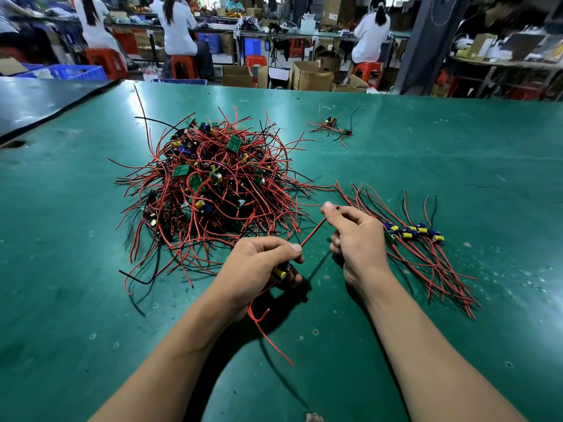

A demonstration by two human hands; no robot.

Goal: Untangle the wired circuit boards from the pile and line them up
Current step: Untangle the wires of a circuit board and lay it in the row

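Board: wired circuit board [281, 271], clasped in the curled fingers [274, 248] of the left hand [259, 266], just near of the pile [210, 184].
Lead: red wire [313, 231], taut, pinched at its far end by the right hand [356, 236].
Row: lined-up boards [417, 234] on the table [76, 239], right.
Handling: likely light, wires limp and snag-prone, joints fragile; grip the board edges, not leads.

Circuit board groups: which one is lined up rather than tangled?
The row beside the right hand, wires parallel; the big pile and small far cluster are tangled.
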